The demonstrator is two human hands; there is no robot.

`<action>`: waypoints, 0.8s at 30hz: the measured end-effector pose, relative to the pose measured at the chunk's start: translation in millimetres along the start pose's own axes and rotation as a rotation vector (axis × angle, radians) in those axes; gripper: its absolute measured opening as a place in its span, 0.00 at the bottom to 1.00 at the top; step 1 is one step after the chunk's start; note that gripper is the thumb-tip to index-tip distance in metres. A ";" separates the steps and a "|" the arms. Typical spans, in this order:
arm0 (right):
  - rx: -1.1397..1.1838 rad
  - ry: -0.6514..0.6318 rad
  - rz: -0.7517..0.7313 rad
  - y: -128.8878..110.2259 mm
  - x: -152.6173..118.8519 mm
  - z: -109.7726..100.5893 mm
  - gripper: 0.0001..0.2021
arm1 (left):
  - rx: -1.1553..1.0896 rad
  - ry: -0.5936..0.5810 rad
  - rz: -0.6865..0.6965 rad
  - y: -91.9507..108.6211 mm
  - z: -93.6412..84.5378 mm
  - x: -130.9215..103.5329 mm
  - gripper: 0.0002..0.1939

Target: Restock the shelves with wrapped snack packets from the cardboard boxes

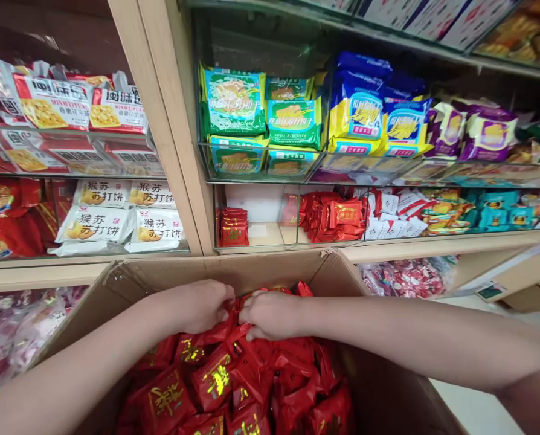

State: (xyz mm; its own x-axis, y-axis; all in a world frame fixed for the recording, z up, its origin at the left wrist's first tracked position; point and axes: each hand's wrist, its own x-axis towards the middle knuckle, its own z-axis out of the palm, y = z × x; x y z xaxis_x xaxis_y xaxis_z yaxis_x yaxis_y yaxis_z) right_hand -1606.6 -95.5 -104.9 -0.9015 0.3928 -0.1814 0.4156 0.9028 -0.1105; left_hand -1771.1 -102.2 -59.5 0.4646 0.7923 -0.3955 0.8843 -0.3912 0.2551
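Item: cardboard box, open, flaps up, standing in front of the shelving. Contents: red packets with gold lettering, heaped loose to near the rim.

Your left hand lies at the far end of the heap, fingers curled shut on the red packets. Your right hand lies just beside it, knuckles nearly touching, fingers likewise closed on the red packets in the same spot.

Shelving behind the box: a clear bin with a small stack of matching red packs, mostly bare floor. Neighbouring bin: more red packs. Shelf above: green biscuit bags, blue-and-yellow bags, purple bags. Left bay: white cracker bags.
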 end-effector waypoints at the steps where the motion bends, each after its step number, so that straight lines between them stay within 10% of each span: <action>1: 0.012 0.021 0.000 4.4 1.4 -2.2 0.10 | -0.017 -0.003 0.004 0.7 -1.0 -4.1 0.11; 10: 0.495 0.800 0.364 1.7 -22.6 -51.1 0.12 | -1.225 0.381 -0.015 22.2 -20.9 -24.3 0.16; 16: 0.414 0.959 0.437 2.1 -13.6 -54.4 0.11 | -1.557 0.688 -0.003 27.9 -10.2 -18.6 0.14; 24: 1.287 0.917 0.355 10.8 -7.1 -52.9 0.14 | -1.625 0.690 -0.020 11.9 -12.2 -16.5 0.15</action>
State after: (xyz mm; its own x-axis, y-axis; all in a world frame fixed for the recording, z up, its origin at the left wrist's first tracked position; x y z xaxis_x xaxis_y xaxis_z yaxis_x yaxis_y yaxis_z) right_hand -1602.1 -79.3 -53.1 -0.3118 0.9316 0.1869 0.0022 0.1974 -0.9803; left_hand -1768.8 -114.2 -39.2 -0.0270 0.9937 -0.1087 -0.2468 0.0987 0.9640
